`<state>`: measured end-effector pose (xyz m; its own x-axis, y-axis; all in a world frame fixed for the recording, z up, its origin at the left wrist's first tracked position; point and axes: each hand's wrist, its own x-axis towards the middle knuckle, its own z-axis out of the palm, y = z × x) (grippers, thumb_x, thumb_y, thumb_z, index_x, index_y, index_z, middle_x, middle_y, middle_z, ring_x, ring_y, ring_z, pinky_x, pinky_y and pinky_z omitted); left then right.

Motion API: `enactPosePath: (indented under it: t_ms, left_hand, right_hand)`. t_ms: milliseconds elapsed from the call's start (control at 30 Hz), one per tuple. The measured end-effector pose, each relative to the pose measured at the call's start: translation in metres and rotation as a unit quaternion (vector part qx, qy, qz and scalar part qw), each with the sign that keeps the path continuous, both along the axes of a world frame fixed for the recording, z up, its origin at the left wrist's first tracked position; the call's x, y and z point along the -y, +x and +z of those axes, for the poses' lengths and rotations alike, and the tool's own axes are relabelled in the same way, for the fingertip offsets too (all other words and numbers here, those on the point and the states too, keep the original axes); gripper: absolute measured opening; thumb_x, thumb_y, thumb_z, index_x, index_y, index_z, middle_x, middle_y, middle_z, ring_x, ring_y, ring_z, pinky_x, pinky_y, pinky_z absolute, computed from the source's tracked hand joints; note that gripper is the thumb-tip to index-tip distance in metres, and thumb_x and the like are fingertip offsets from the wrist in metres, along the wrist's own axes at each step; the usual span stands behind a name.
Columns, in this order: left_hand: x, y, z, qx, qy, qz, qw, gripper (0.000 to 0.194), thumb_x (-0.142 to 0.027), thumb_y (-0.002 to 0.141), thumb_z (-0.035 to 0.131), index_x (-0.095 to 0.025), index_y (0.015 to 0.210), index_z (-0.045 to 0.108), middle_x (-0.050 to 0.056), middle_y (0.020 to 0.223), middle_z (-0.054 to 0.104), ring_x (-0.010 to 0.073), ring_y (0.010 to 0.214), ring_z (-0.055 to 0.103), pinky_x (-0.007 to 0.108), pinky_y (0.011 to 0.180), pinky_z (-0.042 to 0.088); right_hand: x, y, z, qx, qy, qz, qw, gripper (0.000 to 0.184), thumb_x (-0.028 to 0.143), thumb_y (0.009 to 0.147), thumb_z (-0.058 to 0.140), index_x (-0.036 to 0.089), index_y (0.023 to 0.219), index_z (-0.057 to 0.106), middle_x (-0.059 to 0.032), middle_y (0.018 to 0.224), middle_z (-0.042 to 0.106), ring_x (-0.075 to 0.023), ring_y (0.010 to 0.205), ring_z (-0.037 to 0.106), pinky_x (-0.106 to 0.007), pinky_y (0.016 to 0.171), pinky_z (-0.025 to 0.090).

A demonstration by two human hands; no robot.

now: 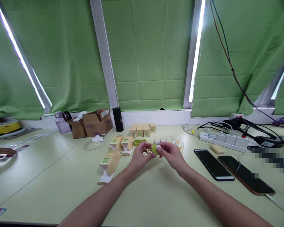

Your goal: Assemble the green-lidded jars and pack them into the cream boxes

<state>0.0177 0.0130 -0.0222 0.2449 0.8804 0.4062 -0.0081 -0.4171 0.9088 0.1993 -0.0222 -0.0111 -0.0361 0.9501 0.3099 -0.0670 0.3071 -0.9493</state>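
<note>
In front of my chest, over the table, both hands meet at a small light-green, sleeve-like piece with a pale cord loop. My left hand pinches this green piece between thumb and fingers. A small white rounded piece sits at its right side, closed in the fingertips of my right hand. Whether the white piece is inside the green one or only against it, I cannot tell. Just behind my hands lie a few more green pieces, small white pieces and several clear containers.
Open kraft boxes lie left of my hands; closed small boxes stand behind. Phones and a power strip are at right. Cardboard cartons and a black bottle stand back left. Another person's hand is far left.
</note>
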Motion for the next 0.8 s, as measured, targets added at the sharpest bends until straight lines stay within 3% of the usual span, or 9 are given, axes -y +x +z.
enactPosePath:
  t_ms: [133,300,400,567,667,800]
  left_hand:
    - [0.000,0.001,-0.002,-0.003,-0.002,-0.011,1.000,0.056,-0.056,0.065,0.090,-0.017,0.093,0.061,0.005,0.092,0.068,0.0207,0.089,0.066,0.029,0.076,0.050]
    - [0.000,0.001,-0.003,-0.005,0.004,-0.019,1.000,0.055,-0.059,0.068,0.087,-0.017,0.093,0.063,0.005,0.093,0.068,0.0193,0.086,0.065,0.030,0.078,0.051]
    - [0.001,0.002,-0.003,-0.037,0.016,0.011,0.999,0.052,-0.060,0.073,0.083,-0.017,0.095,0.065,0.008,0.097,0.069,0.0210,0.088,0.066,0.033,0.079,0.052]
    - [0.007,0.004,-0.004,-0.101,0.117,0.104,0.982,0.043,-0.049,0.090,0.070,-0.022,0.123,0.066,0.013,0.126,0.067,0.0251,0.109,0.063,0.039,0.090,0.053]
    - [0.015,0.005,-0.003,-0.123,0.194,0.114,0.966,0.047,-0.038,0.094,0.067,-0.025,0.138,0.056,0.013,0.134,0.063,0.0235,0.107,0.063,0.039,0.087,0.055]
    - [0.024,0.008,-0.002,-0.168,0.260,0.106,0.945,0.045,-0.029,0.096,0.064,-0.027,0.140,0.053,0.012,0.136,0.062,0.0234,0.109,0.064,0.036,0.081,0.059]
  right_hand:
    - [-0.001,0.001,-0.005,0.013,0.015,-0.010,1.000,0.054,0.061,0.080,0.077,0.018,0.113,0.072,-0.0003,0.072,0.069,-0.0161,0.064,0.063,-0.034,0.067,0.055]
    - [0.000,0.001,-0.004,0.009,0.007,0.010,1.000,0.056,0.062,0.080,0.077,0.018,0.114,0.074,-0.0027,0.075,0.073,-0.0167,0.064,0.066,-0.036,0.070,0.057]
    - [0.001,0.000,-0.002,-0.013,-0.009,0.014,1.000,0.059,0.063,0.076,0.080,0.017,0.112,0.073,-0.0046,0.078,0.074,-0.0193,0.067,0.070,-0.039,0.072,0.060]
    - [0.002,-0.001,0.003,-0.077,-0.037,0.012,0.996,0.062,0.062,0.067,0.087,0.016,0.107,0.070,-0.0021,0.075,0.072,-0.0209,0.067,0.073,-0.042,0.075,0.064]
    - [0.003,-0.001,0.003,-0.108,-0.046,0.004,0.993,0.061,0.062,0.066,0.088,0.017,0.102,0.069,-0.0027,0.078,0.073,-0.0207,0.067,0.074,-0.043,0.077,0.064]
    - [0.005,-0.004,0.000,-0.127,-0.047,-0.003,0.991,0.056,0.061,0.066,0.088,0.017,0.096,0.068,-0.0016,0.079,0.072,-0.0192,0.068,0.073,-0.043,0.078,0.065]
